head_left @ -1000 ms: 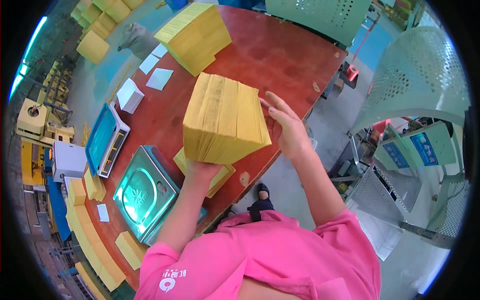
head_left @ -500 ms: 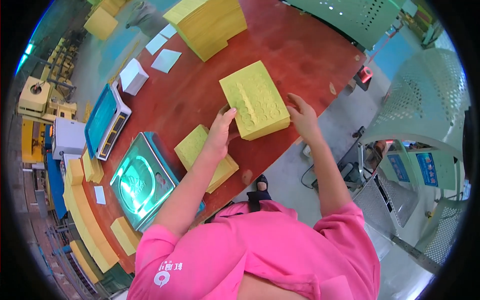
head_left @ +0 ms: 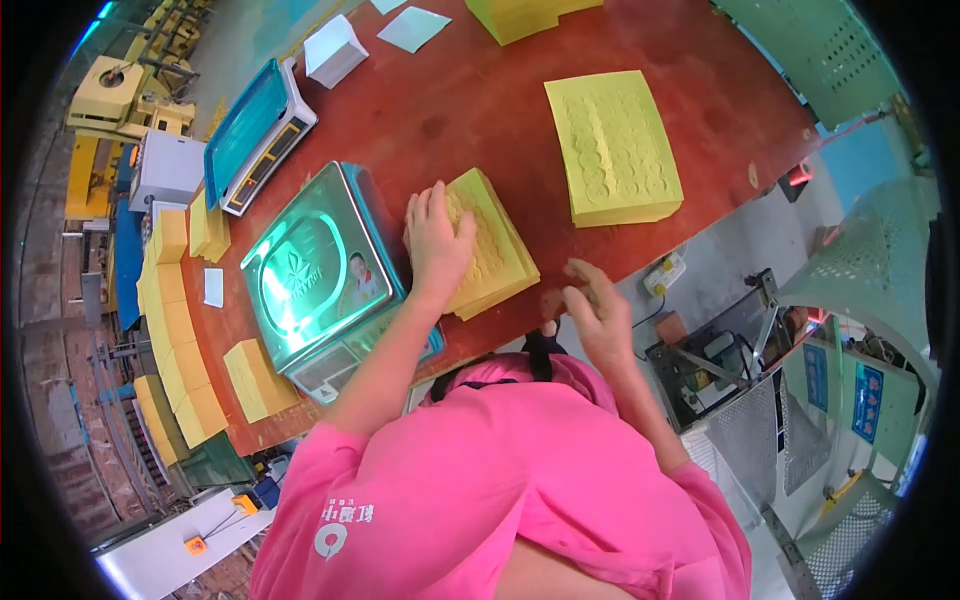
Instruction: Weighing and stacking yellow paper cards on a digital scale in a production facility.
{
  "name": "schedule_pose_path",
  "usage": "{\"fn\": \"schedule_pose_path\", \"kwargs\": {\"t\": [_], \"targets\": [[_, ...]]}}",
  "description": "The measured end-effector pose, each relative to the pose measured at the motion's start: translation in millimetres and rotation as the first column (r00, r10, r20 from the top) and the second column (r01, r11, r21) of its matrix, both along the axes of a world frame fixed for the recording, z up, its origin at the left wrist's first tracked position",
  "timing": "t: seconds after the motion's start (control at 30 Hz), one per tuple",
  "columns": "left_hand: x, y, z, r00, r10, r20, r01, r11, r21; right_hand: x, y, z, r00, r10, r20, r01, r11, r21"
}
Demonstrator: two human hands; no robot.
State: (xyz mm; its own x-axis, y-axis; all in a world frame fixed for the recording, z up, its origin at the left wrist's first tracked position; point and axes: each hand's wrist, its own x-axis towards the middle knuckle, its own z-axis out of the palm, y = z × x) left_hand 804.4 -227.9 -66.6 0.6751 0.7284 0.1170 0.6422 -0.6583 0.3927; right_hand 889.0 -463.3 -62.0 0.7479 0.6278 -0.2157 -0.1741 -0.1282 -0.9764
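Note:
A stack of yellow embossed paper [head_left: 490,250] lies near the table's front edge, beside the scale. My left hand [head_left: 437,240] rests on its left side with the fingers stretched out. Just right of that stack, over the table edge, hovers my right hand [head_left: 598,310], its fingers apart and holding nothing. Farther off to the right stands a second, taller stack of yellow embossed paper [head_left: 615,150], which neither hand touches. Close by my left forearm is a weighing scale [head_left: 315,265] with a shiny metal top.
Another scale [head_left: 262,135] with a blue tray stands at the far left, near a white paper stack [head_left: 334,50]. Yellow bundles [head_left: 180,340] line the left edge, and one yellow block [head_left: 258,380] sits by the near scale. Perforated green machine guards [head_left: 860,260] rise at the right.
Both hands have left the taller yellow stack, which now stands on the table. My left hand has moved onto the lower stack by the scale. The view has shifted.

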Motion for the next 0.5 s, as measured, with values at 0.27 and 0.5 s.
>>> {"fn": "schedule_pose_path", "kwargs": {"t": [0.27, 0.5], "targets": [[-27, -79, 17, 0.947, -0.290, 0.138, 0.314, 0.928, -0.200, -34, -35, 8, 0.995, 0.078, 0.068, -0.052, 0.946, -0.321], [-58, -92, -3, 0.784, 0.222, 0.580, 0.429, 0.480, -0.765, -71, -41, -10, 0.849, -0.044, -0.526, 0.091, 0.994, 0.064]]}}
